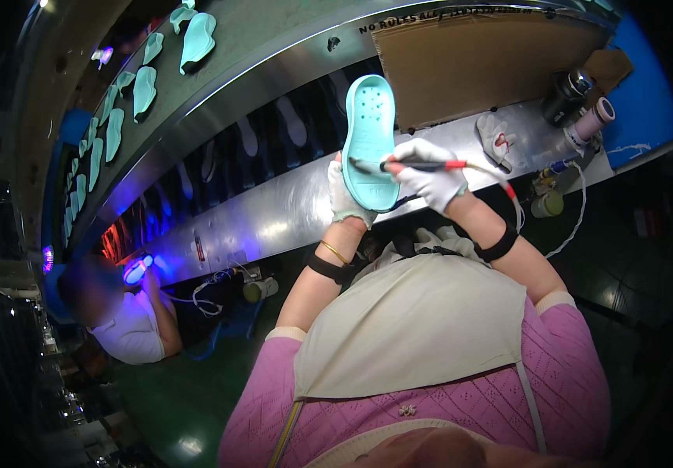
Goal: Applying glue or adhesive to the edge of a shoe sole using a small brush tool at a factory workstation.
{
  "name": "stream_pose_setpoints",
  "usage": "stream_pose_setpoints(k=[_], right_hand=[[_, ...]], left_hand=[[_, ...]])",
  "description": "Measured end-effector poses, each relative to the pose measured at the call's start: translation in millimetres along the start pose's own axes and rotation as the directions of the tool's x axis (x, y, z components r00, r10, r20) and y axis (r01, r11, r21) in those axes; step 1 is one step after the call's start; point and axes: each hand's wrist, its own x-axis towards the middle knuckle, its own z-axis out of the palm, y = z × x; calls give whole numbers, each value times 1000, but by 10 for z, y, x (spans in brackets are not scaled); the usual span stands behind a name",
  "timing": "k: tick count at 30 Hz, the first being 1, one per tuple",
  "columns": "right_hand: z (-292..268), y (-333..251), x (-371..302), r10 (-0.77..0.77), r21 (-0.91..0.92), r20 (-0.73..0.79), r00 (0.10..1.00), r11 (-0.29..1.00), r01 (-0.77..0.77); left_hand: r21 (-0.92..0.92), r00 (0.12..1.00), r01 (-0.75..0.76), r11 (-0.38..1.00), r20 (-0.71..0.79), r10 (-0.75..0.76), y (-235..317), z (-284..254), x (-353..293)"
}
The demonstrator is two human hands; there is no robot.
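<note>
Busily lit in blue and red at its far left end, a long metal workbench (274,209) runs through a dim workroom with a green floor (173,405), beneath a raised conveyor belt (262,30) carrying turquoise shoe pieces (145,90). A person's gloved left hand (342,195) supports a turquoise sole (370,132) above the bench, gripping its heel end, the fingers partly hidden behind it. The gloved right hand (430,173) pinches a tubed brush (418,165), its dark head over the sole's inner face. A co-worker (134,327) sits at left. On the bench at right, a spare glove (495,142) lies near a black flask (566,97) and a pink cup (592,121), their contents hidden. Along the bench's near side hang two small jars (549,204), whose contents cannot be made out.
</note>
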Motion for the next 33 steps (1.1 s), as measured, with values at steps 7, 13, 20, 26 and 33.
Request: stream_pose_setpoints(k=[7,13,20,26,33], right_hand=[[-105,-155,-10,391,93,116,913,911,-402],[-364,-47,404,103,-43,-41,994,994,-105],[-454,-1,566,-206,-159,-110,972,969,187],[-285,-106,150,-107,-160,165,981,978,134],[-409,-245,371,-300,-533,212,930,762,368]], left_hand=[[-72,968,80,994,245,-60,45,28,-86],[6,997,49,999,66,-49,-54,245,-179],[176,998,37,984,48,-46,-16,194,-230],[314,997,-43,948,-46,60,180,29,-200],[502,995,-97,860,50,83,238,-54,-179]])
